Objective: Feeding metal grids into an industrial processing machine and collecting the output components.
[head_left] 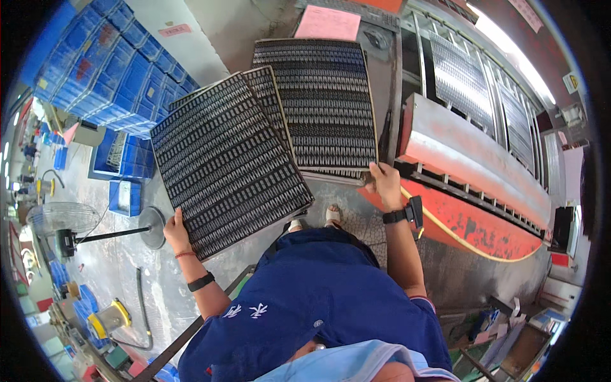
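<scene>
Two stacks of square, dark flat panels lie in front of me, patterned with rows of small pale slots or pieces. My left hand [177,234] is closed on the lower left edge of the top left panel [226,159], which is turned at an angle. Another panel [262,83] shows from beneath its upper right side. At the near right corner of the right panel [324,105], my right hand [386,184] is closed with thumb and fingers at the edge. A further panel edge shows under the right one. The fingers beneath both panels are hidden.
Blue crates [108,70] are stacked at the far left, near smaller blue bins [125,198]. A standing fan [67,232] is left of me. An orange and grey machine [474,165] with slatted metal racks stands right, a yellow hose [458,240] along it. Pink paper [328,23] lies behind.
</scene>
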A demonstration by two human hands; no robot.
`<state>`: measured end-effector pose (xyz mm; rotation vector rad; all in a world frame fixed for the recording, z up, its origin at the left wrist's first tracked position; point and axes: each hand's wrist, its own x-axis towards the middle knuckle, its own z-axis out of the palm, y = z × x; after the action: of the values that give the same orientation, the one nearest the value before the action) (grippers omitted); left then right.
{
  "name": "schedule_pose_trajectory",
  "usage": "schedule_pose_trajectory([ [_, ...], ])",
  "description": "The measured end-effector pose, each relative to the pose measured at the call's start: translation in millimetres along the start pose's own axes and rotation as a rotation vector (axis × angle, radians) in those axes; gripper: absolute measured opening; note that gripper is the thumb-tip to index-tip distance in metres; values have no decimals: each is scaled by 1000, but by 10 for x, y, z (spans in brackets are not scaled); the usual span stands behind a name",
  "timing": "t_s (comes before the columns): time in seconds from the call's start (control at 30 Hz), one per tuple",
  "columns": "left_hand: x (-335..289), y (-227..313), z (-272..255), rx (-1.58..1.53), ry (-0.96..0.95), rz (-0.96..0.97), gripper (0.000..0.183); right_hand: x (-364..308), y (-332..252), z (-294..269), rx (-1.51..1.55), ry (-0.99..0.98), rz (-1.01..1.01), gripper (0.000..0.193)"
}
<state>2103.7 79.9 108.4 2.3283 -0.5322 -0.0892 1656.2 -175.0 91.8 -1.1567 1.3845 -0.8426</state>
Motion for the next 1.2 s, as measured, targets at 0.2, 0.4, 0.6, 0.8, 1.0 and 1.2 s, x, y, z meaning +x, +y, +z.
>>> schedule_pose_trajectory([
  [0.2,125,-140,-27,6,-51,-38,52,77,-12,-124,103,273,35,31],
  [0.4,192,-147,-10,54,-88,-39,51,14,-65,-285,721,323,-64,26],
  [0.6,259,72,122,35,-113,-33,50,182,-432,-445,872,498,-171,25],
  [0.8,304,253,350,12,-126,81,46,-227,-1598,-970,660,815,-530,18],
  [1.0,200,542,894,-25,-179,96,46,-775,-1710,-352,-614,947,-1055,13],
  [1.2,174,812,1142,-42,-359,96,42,-936,-1204,853,-903,-481,-1391,29],
])
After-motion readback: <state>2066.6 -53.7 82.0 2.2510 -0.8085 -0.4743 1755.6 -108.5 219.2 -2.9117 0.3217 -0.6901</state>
